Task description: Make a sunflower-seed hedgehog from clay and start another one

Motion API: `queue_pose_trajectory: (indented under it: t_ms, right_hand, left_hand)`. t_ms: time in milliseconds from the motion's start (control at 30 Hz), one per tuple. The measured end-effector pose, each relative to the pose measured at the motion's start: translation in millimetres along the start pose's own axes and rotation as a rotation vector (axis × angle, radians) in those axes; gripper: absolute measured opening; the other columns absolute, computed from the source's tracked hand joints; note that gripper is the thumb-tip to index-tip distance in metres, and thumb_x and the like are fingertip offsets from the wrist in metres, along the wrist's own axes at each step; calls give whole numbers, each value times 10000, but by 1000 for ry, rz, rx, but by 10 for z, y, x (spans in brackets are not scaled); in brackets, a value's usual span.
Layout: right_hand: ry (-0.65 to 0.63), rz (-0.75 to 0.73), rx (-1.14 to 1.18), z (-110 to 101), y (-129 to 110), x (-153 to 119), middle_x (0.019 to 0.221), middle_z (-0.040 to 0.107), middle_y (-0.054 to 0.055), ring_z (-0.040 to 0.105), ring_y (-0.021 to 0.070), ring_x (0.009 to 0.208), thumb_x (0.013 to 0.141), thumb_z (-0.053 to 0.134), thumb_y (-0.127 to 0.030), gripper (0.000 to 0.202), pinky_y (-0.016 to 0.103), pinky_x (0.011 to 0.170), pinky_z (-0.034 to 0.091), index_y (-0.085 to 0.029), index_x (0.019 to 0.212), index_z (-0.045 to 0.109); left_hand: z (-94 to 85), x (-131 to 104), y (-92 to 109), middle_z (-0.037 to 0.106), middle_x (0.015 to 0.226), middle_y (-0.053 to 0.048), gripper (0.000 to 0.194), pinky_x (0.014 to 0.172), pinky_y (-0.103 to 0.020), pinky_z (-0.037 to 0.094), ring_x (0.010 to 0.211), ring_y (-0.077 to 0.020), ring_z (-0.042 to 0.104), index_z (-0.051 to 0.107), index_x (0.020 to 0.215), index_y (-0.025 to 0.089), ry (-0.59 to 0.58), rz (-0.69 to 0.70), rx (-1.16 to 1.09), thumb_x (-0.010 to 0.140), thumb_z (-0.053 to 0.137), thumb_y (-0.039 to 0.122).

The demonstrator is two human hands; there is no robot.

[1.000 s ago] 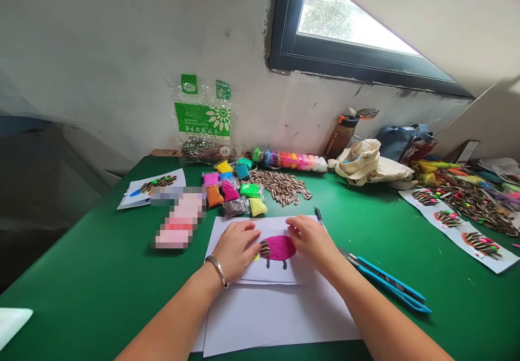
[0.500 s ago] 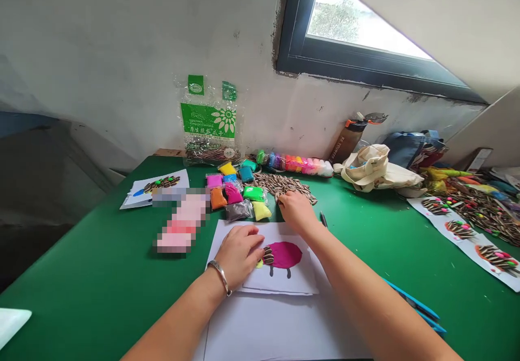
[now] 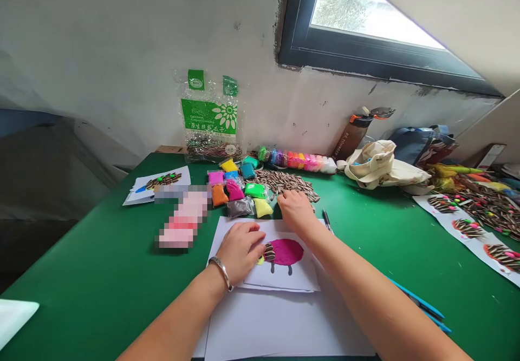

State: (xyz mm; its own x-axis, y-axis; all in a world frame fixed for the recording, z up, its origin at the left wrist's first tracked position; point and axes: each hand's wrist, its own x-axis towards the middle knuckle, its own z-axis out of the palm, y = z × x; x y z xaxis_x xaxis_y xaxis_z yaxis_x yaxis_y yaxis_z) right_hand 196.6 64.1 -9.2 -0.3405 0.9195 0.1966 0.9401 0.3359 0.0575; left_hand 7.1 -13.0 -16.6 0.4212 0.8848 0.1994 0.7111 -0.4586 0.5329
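My left hand lies on a small white sheet with its fingers spread, holding nothing. Beside its fingertips is a flat magenta clay oval with dark clay legs. Striped sunflower seeds overlap on the oval's left end, near a bit of yellow clay that my fingers partly cover. My right hand reaches to the near edge of a loose sunflower seed pile. Its fingers are curled together and point down; the fingertips, and anything between them, are hidden.
Coloured clay packets sit left of the seed pile. Behind them stand a seed bag and a long pack of clay. A pen, blue-handled scissors, a cloth bag, a bottle and finished seed pictures lie rightward.
The view has shifted slightly. My right hand stays at the near edge of the seed pile with fingers curled, and my left hand keeps its place on the sheet.
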Motion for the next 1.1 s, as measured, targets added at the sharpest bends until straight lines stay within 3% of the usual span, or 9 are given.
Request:
queue_pose_trajectory:
  t_ms: [200, 300, 367, 433, 533, 667, 833, 1100]
  right_hand:
    - [78, 57, 116, -186, -45, -265, 823, 638, 68, 559, 164, 758, 928, 332, -164, 268, 267, 675, 353, -168, 912, 599]
    - [240, 14, 503, -311, -163, -540, 845, 647, 54, 567, 153, 768, 915, 372, -186, 242, 251, 688, 400, -186, 905, 613]
    - [270, -14, 652, -383, -272, -694, 854, 646, 55, 570, 156, 784, 896, 387, -156, 246, 258, 703, 422, -195, 967, 620]
    - [251, -22, 736, -437, -368, -789, 814, 637, 49, 568, 150, 737, 888, 392, -148, 287, 250, 652, 429, -207, 1066, 609]
    - [221, 9, 844, -468, -418, -839, 818, 642, 40, 580, 142, 743, 888, 401, -161, 263, 239, 652, 436, -218, 1014, 624]
    - [197, 156, 986, -397, -342, -857, 818, 645, 18, 594, 136, 739, 866, 446, -187, 156, 238, 674, 446, -215, 948, 576]
    - [149, 161, 939, -230, -280, -872, 791, 592, 9, 537, 134, 734, 804, 474, -123, 122, 231, 656, 423, -203, 773, 561]
    - [48, 48, 775, -137, -237, -828, 724, 560, 6, 484, 129, 691, 825, 435, -93, 192, 225, 630, 362, -191, 725, 567]
  left_hand:
    - [-17, 13, 7, 661, 1044, -63, 194, 896, -414, 476, 1000, -239, 573, 711, 936, 213, 45, -17, -67, 795, 578, 221]
    - [-50, 9, 51, 680, 1032, -56, 206, 896, -385, 490, 990, -215, 600, 702, 953, 205, 166, -69, -189, 833, 546, 263]
    - [-76, -5, 98, 683, 1043, -50, 227, 897, -370, 495, 998, -204, 606, 688, 991, 210, 214, -80, -262, 848, 538, 303]
    - [-87, -23, 137, 684, 1050, -49, 240, 899, -363, 497, 1003, -201, 610, 677, 1018, 214, 218, -56, -298, 850, 542, 320]
    - [-65, -39, 144, 689, 1041, -62, 232, 897, -366, 499, 992, -203, 614, 680, 1012, 201, 200, 24, -259, 845, 548, 294]
    - [-11, -30, 87, 695, 1010, -73, 212, 878, -385, 504, 967, -211, 617, 696, 977, 194, 167, 75, -143, 830, 547, 229]
    - [30, -18, 54, 701, 966, -62, 199, 839, -378, 517, 917, -205, 621, 713, 916, 211, 149, 94, -88, 812, 546, 181]
    - [57, -25, 64, 689, 980, -65, 194, 854, -381, 497, 943, -218, 592, 710, 926, 193, 86, 66, -57, 821, 547, 187]
